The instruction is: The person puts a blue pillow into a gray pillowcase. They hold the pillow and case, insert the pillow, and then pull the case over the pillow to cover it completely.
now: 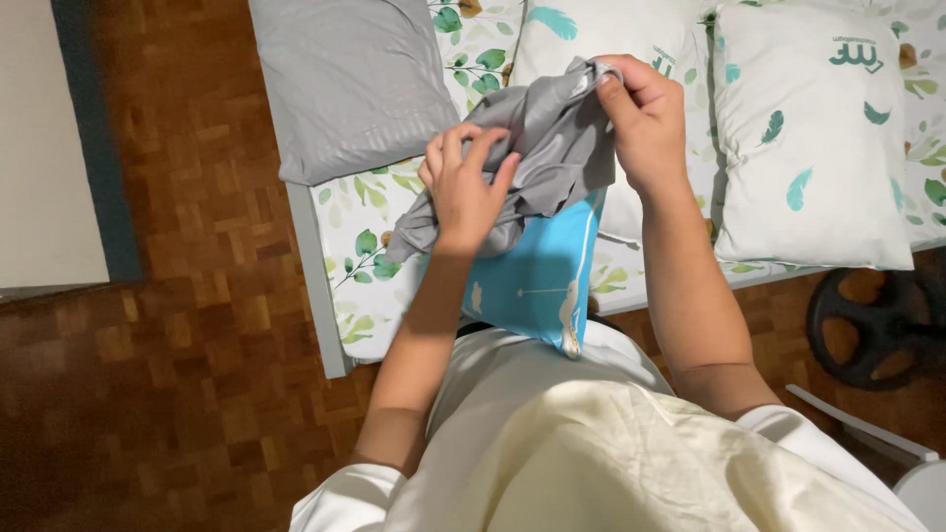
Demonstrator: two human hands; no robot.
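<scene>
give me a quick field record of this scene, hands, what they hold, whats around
left hand: left hand grips the bunched grey pillowcase low down
right hand: right hand pinches its upper edge
under the cloth: blue pillow, partly covered, leaning against the person's body
bed: leaf-print sheet with a grey pillow and white feather-print pillows
floor: wood parquet
right edge: dark round weight plate on the floor

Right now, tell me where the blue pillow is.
In the head view, the blue pillow stands centre frame against the person's body, below the grey pillowcase both hands hold, at the bed's edge.
</scene>
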